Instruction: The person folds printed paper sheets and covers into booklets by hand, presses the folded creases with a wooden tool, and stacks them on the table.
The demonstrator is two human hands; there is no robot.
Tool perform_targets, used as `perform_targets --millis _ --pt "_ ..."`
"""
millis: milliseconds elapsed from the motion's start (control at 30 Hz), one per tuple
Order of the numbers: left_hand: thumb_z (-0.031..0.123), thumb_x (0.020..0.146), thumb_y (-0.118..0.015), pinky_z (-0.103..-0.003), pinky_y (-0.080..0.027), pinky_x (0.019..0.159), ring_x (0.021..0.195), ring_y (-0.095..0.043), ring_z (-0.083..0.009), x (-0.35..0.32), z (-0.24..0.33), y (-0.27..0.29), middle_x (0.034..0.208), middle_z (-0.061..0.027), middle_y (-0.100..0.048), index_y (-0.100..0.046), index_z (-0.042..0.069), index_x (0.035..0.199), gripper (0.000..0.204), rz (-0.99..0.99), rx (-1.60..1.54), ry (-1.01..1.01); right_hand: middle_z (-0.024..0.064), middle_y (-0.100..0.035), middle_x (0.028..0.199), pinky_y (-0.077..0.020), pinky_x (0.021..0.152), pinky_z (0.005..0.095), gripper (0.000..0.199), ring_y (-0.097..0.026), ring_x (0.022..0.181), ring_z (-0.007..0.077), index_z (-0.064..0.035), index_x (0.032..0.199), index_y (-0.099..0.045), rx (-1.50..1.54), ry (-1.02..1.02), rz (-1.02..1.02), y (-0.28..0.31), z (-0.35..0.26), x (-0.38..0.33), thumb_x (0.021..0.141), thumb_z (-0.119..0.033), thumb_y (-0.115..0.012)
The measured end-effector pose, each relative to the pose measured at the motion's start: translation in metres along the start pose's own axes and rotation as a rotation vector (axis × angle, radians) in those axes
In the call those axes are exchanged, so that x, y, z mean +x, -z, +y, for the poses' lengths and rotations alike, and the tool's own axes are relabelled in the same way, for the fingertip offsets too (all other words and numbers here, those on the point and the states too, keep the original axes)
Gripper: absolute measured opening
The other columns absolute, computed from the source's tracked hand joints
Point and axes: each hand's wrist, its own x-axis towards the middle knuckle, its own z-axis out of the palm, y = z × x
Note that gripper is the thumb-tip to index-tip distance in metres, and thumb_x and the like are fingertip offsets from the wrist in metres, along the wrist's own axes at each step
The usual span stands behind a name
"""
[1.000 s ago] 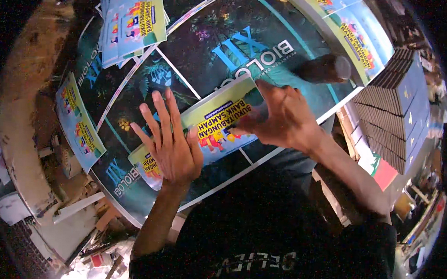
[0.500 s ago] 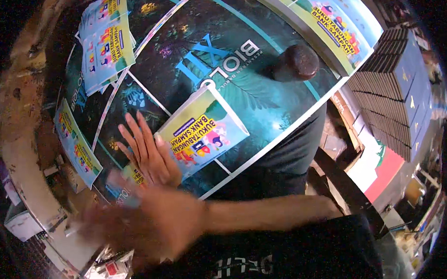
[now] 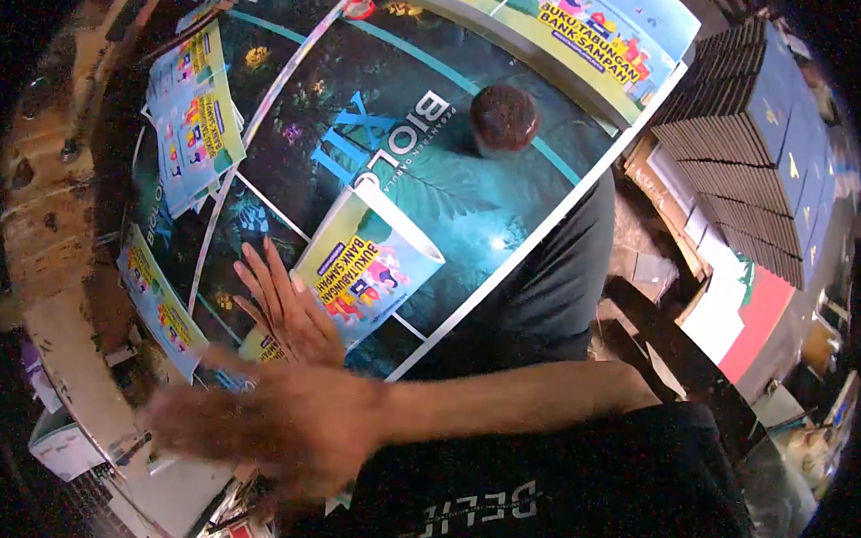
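A folded booklet cover (image 3: pixel 373 276), yellow and blue with cartoon figures, lies on the dark printed sheet (image 3: pixel 451 213). Its far edge bows up a little from the sheet. My left hand (image 3: pixel 294 312) rests flat beside its left edge, fingers stretched out, the thumb side touching it. Part of another such cover shows beneath that hand. My right forearm reaches across from the right, over the left wrist. Smeared by motion, my right hand (image 3: pixel 264 424) is at the lower left, near the sheet's edge; its fingers cannot be made out.
A fanned pile of covers (image 3: pixel 194 118) lies at the far left, with another cover (image 3: pixel 159 297) nearer. A dark rounded block (image 3: pixel 504 118) stands on the sheet. More covers (image 3: pixel 600 38) sit at the far right, beside a tall stack of blue-covered books (image 3: pixel 738 147).
The view has shifted, so the sheet and covers appear a little further left. My left hand stays flat by the booklet cover; my right hand is blurred in both frames.
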Motion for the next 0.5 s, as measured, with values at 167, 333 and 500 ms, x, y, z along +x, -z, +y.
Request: perform_targets --millis 167,333,500 --pt "0.037 0.101 -0.034 -0.059 -0.010 0.116 0.149 -0.013 -0.0383 -0.005 -0.013 0.002 0.160 -0.0168 -0.021 -0.033 0.013 0.151 0.056 0.053 -0.115 0.043 0.0196 -0.021 0.159 0.0015 0.119 0.0557 0.094 -0.010 0.148 0.0398 -0.0029 0.147 -0.035 -0.205 0.010 0.006 0.036 -0.004 -0.001 0.079 -0.065 -0.059" --pt "0.042 0.099 -0.038 -0.060 -0.009 0.116 0.149 -0.013 -0.0383 0.001 -0.005 -0.004 0.160 -0.0171 -0.020 -0.036 0.014 0.150 0.058 -0.008 -0.070 -0.019 0.0184 -0.023 0.158 -0.0036 0.119 0.0571 0.074 -0.018 0.148 0.0327 -0.0029 0.145 -0.038 -0.527 0.185 -0.017 0.059 0.023 -0.005 0.092 -0.053 -0.051" --pt "0.046 0.097 -0.042 -0.061 -0.008 0.116 0.149 -0.013 -0.0383 0.000 -0.003 -0.002 0.160 -0.0174 -0.019 -0.039 0.016 0.148 0.059 -0.042 -0.047 -0.050 0.0175 -0.021 0.159 -0.0024 0.118 0.0583 0.080 -0.016 0.149 0.0322 -0.0062 0.149 -0.034 -0.479 0.205 -0.005 0.061 0.016 -0.009 0.091 -0.057 -0.052"
